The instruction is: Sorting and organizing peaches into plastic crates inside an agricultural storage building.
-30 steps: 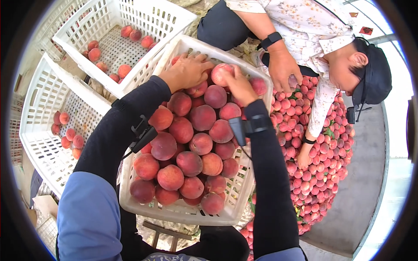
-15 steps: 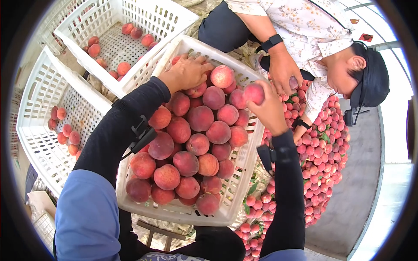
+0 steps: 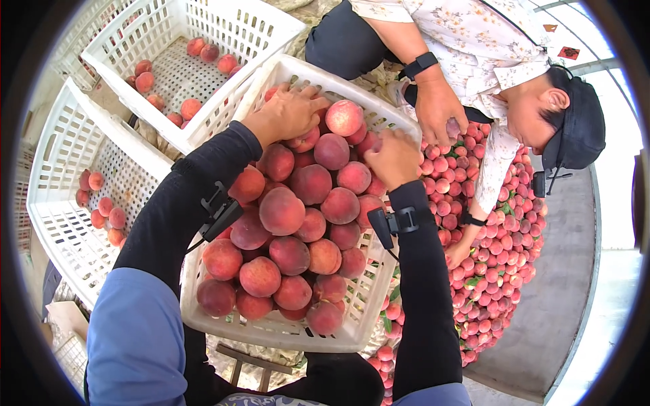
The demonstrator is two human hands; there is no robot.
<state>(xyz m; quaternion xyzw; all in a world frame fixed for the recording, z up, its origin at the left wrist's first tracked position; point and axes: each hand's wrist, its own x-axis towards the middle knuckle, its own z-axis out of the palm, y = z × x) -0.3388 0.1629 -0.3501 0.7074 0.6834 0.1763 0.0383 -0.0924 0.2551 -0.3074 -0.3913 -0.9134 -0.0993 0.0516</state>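
The left hand (image 3: 290,112) lies palm-down over peaches (image 3: 311,183), fingers half-spread, and the right hand (image 3: 396,159) curls downward, though whether either grips one I cannot tell, with a pale-topped peach (image 3: 344,118) between them and the white crate (image 3: 271,340) extending nearward.

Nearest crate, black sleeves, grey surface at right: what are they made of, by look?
Nearest crate: probably moulded plastic, off-white, low gloss; smooth rim, regular slots.
Black sleeves: likely stretch fabric, matte; they hug the forearms and crease.
Grey surface: flat, dull, faintly mottled; sheet material or concrete, can't tell which.
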